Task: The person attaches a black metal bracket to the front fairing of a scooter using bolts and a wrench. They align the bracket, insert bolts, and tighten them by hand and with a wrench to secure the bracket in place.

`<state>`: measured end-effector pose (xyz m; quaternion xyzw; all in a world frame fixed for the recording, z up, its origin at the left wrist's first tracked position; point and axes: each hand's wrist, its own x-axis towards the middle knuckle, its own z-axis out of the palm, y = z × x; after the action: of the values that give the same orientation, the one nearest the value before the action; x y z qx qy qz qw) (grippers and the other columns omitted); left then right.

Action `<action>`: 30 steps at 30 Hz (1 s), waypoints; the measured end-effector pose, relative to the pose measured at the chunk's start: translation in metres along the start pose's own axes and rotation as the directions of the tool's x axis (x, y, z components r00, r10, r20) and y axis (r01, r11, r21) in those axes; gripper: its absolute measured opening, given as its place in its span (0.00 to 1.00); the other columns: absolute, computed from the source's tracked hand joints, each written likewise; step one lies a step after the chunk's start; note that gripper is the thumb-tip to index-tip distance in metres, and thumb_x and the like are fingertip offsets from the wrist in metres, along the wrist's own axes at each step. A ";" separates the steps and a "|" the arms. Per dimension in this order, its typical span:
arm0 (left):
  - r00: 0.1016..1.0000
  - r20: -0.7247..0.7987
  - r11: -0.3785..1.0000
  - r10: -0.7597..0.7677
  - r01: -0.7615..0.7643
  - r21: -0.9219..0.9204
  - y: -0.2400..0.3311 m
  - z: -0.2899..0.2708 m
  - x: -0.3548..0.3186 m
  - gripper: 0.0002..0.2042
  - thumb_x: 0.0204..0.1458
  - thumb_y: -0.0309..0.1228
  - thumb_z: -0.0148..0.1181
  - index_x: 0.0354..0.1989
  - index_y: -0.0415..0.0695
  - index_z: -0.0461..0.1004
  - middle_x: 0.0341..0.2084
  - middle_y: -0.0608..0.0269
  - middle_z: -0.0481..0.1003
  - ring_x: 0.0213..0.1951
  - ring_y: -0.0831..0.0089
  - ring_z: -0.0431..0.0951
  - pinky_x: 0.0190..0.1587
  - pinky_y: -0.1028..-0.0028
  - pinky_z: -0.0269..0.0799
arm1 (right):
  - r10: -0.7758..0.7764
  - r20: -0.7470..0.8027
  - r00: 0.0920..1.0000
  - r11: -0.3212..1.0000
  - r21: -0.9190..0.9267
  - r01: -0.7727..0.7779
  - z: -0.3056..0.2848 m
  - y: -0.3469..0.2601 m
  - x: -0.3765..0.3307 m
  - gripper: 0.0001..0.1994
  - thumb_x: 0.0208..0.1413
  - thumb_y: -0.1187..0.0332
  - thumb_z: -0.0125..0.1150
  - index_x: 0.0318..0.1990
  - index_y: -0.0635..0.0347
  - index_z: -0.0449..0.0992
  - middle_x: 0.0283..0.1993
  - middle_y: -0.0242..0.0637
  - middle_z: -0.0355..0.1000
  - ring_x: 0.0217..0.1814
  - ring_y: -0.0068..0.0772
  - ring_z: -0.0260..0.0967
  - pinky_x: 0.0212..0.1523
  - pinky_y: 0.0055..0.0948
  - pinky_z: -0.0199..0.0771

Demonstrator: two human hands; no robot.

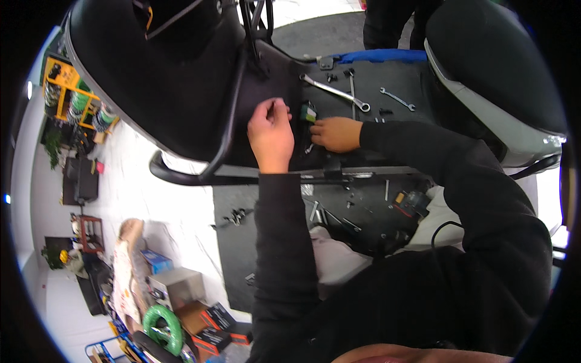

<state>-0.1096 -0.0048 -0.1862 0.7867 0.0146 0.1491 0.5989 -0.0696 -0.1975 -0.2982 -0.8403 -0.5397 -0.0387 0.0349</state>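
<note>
Both hands are over the black footboard [393, 78] of a scooter. My left hand [272, 136] is raised with its fingers curled together; whatever they hold, if anything, is hidden. To its right, my right hand [338, 134] reaches down to the board, fingers bent and close together around something too small to make out. Just beyond its fingertips lies a small green and white packet [308, 112]. A long double-ended ring wrench [333, 92] lies farther off, crossing a thinner metal tool [353, 88]. A smaller wrench [397, 99] and black bolts [385, 111] are at the right.
A black tube frame [227, 130] and a large dark panel [163, 78] rise at the left, the scooter seat [502, 60] at the right. Below, loose tools and a power tool [411, 202] lie on a dark mat [236, 260]. Boxes [212, 339] stand lower left. Someone's legs [393, 24] show beyond.
</note>
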 end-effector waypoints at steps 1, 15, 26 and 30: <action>1.000 -0.012 1.000 -0.012 0.012 -0.027 0.002 0.000 0.001 0.15 0.70 0.35 0.63 0.49 0.31 0.81 0.33 0.57 0.85 0.35 0.74 0.86 0.43 0.72 0.80 | 0.065 -0.115 0.991 0.993 0.107 -0.053 -0.007 -0.002 0.002 0.11 0.60 0.67 0.62 0.48 0.61 0.81 0.50 0.42 0.76 0.52 0.50 0.79 0.51 0.47 0.81; 0.978 -0.157 0.794 -0.140 0.017 -0.608 0.032 -0.005 0.000 0.42 0.69 0.70 0.46 0.62 0.35 0.72 0.43 0.60 0.75 0.43 0.69 0.75 0.51 0.67 0.73 | 0.776 -0.596 0.205 0.577 0.803 0.151 -0.166 0.058 0.068 0.22 0.77 0.58 0.58 0.67 0.66 0.78 0.42 0.34 0.75 0.39 0.24 0.69 0.42 0.30 0.73; 0.970 -0.175 0.794 -0.167 0.027 -0.608 0.031 -0.004 0.004 0.41 0.71 0.70 0.42 0.58 0.36 0.74 0.39 0.60 0.76 0.39 0.71 0.76 0.49 0.71 0.73 | 0.814 -0.554 0.176 0.530 0.831 0.168 -0.161 0.053 0.082 0.20 0.77 0.59 0.57 0.65 0.61 0.80 0.47 0.44 0.77 0.47 0.41 0.77 0.50 0.37 0.75; 0.968 -0.187 0.797 -0.169 0.023 -0.603 0.032 -0.002 0.005 0.41 0.71 0.70 0.41 0.58 0.35 0.74 0.39 0.60 0.76 0.39 0.71 0.76 0.48 0.71 0.73 | 0.772 -0.611 0.172 0.593 0.791 0.148 -0.158 0.056 0.083 0.19 0.76 0.61 0.59 0.65 0.63 0.80 0.46 0.41 0.77 0.45 0.35 0.75 0.48 0.34 0.75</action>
<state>-0.1100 -0.0104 -0.1542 0.5337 0.0766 0.2059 0.8167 0.0116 -0.1612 -0.1331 -0.6468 -0.1532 -0.3130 0.6783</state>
